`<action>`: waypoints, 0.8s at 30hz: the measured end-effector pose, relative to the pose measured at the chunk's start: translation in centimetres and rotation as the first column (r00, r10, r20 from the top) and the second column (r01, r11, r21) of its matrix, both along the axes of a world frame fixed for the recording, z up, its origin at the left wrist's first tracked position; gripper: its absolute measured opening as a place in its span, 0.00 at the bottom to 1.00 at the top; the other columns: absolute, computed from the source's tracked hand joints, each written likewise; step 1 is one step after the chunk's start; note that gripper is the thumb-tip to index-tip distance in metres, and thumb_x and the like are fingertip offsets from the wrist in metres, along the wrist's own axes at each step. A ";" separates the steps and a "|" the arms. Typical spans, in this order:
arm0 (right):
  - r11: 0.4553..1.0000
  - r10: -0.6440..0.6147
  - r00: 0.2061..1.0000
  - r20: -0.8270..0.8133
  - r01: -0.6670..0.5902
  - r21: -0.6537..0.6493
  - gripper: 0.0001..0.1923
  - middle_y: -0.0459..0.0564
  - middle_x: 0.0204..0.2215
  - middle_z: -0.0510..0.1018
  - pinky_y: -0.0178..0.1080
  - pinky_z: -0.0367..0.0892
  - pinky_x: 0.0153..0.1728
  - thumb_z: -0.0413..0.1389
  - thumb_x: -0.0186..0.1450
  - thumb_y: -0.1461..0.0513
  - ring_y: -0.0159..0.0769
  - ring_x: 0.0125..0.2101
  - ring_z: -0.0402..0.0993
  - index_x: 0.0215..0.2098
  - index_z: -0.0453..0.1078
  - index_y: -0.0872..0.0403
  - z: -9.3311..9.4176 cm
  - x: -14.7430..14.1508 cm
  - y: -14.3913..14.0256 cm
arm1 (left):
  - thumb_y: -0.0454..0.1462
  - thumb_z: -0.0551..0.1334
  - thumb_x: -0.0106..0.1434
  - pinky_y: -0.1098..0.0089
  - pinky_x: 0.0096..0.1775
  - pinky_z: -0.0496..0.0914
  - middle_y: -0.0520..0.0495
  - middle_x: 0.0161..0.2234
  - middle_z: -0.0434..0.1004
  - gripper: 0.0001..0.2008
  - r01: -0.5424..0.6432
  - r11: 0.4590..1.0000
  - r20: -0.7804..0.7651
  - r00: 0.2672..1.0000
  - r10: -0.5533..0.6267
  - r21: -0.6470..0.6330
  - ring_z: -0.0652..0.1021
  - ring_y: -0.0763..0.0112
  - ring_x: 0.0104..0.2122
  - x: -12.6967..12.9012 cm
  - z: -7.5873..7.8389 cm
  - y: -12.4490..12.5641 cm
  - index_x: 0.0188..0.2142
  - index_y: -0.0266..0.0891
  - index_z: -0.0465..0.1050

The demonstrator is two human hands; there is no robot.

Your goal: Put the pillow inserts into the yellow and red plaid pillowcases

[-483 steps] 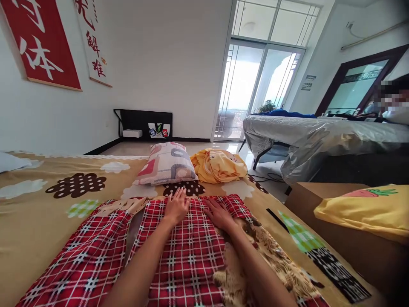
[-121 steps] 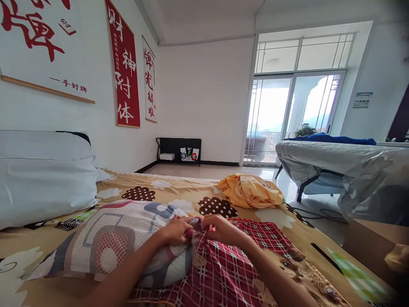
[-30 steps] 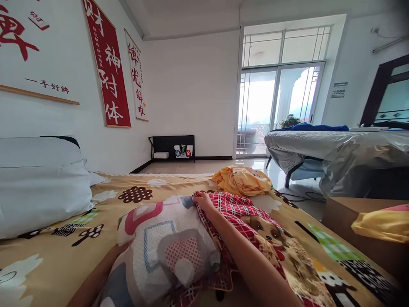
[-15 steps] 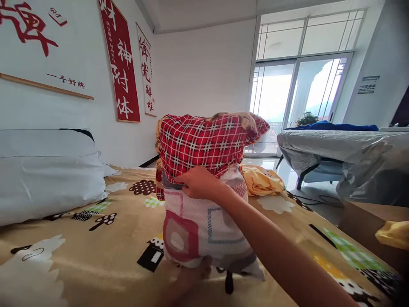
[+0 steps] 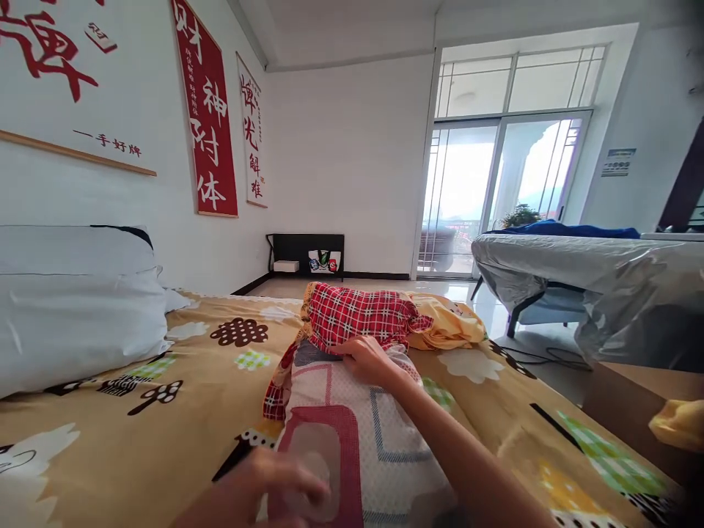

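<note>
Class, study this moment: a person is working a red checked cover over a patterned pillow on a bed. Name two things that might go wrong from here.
1. The red checked cover sits bunched over only the far end of the pillow; the right hand holds just one edge, so it may snag or go on twisted.
2. The left hand, blurred, seems to rest loosely on the near end; the pillow might slide across the bedsheet.

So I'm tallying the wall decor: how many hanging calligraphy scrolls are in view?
3, all on the left wall: a white scroll with red characters nearest and cut off by the frame, a red scroll with white characters in the middle, and a narrow white scroll farthest.
</note>
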State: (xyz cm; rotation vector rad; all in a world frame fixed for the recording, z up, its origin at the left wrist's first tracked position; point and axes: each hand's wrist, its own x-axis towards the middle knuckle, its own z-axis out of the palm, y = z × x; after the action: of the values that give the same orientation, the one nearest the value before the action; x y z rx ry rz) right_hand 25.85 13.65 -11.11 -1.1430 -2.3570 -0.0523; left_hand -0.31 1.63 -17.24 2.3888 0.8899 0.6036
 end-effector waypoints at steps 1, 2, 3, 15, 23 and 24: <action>1.000 -0.007 0.999 -0.038 0.007 0.002 0.21 0.48 0.39 0.83 0.34 0.64 0.37 0.50 0.62 0.69 0.37 0.37 0.77 0.47 0.78 0.46 -0.3 -0.1 0.4 | 0.44 0.54 0.69 0.59 0.54 0.68 0.45 0.53 0.73 0.16 -0.121 0.990 0.061 0.991 0.117 0.071 0.73 0.59 0.53 -0.4 1.1 1.5 0.54 0.47 0.69; 1.000 0.000 0.997 -0.071 0.001 0.009 0.21 0.48 0.39 0.83 0.34 0.64 0.39 0.50 0.63 0.68 0.36 0.38 0.76 0.47 0.78 0.46 -0.5 -0.3 0.7 | 0.43 0.53 0.68 0.57 0.56 0.66 0.44 0.55 0.71 0.19 -0.269 0.951 0.151 0.957 0.246 0.153 0.72 0.58 0.54 -0.6 2.1 3.6 0.57 0.47 0.66; 0.999 0.026 0.995 -0.097 -0.024 0.026 0.20 0.48 0.39 0.82 0.34 0.64 0.40 0.50 0.64 0.68 0.35 0.38 0.75 0.48 0.77 0.46 -0.6 -0.5 0.9 | 0.42 0.54 0.66 0.54 0.58 0.64 0.42 0.57 0.69 0.23 -0.418 0.878 0.251 0.898 0.361 0.234 0.70 0.56 0.56 -0.6 2.9 5.9 0.60 0.45 0.61; 0.922 -0.356 0.917 0.183 0.311 0.232 0.22 0.52 0.45 0.77 0.41 0.61 0.51 0.48 0.68 0.68 0.39 0.47 0.69 0.59 0.67 0.49 -3.8 3.5 6.2 | 0.36 0.48 0.68 0.64 0.45 0.70 0.41 0.45 0.78 0.18 -0.592 0.786 0.141 0.806 0.575 0.180 0.78 0.61 0.45 6.0 -4.3 21.7 0.54 0.38 0.66; 0.738 -0.669 0.705 0.237 0.667 0.101 0.18 0.62 0.48 0.74 0.41 0.67 0.38 0.43 0.69 0.67 0.48 0.49 0.70 0.47 0.73 0.57 -10.2 10.7 12.9 | 0.34 0.55 0.63 0.59 0.51 0.66 0.38 0.46 0.73 0.16 -0.653 0.713 -0.030 0.732 0.681 0.254 0.73 0.54 0.49 5.5 -6.9 26.2 0.48 0.38 0.73; 0.725 -0.678 0.692 0.249 0.684 0.073 0.17 0.61 0.48 0.75 0.39 0.67 0.36 0.43 0.70 0.66 0.47 0.49 0.71 0.48 0.73 0.56 -10.8 11.2 13.1 | 0.33 0.54 0.63 0.58 0.53 0.65 0.37 0.48 0.72 0.15 -0.665 0.697 -0.023 0.719 0.695 0.268 0.72 0.53 0.51 5.4 -7.2 26.6 0.48 0.39 0.73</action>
State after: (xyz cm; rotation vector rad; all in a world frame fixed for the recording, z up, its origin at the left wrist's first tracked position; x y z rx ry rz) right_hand 37.02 26.79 -21.93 -2.0856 -1.9885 -0.4617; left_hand 5.13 28.18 -24.40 2.2638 1.9025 0.8825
